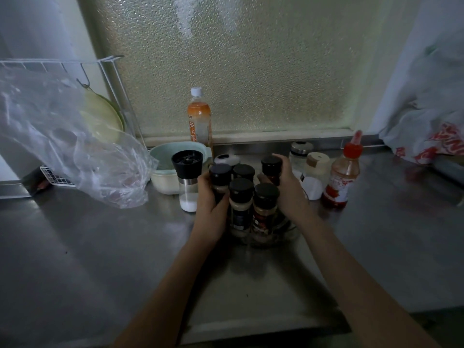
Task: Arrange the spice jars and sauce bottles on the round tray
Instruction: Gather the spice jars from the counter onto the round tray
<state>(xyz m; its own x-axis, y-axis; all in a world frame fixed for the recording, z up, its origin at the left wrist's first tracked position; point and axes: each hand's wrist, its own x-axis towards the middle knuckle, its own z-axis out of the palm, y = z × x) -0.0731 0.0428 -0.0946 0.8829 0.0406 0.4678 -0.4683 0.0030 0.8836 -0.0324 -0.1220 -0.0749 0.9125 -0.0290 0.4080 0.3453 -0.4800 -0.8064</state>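
Gripping black-capped jars (241, 194), hands (212, 209) hiding dim tray (288, 227)

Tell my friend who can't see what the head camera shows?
Two hands, left hand and right hand, grip black-lidded spice jars clustered on a round tray. A red sauce bottle stands off the tray, right.
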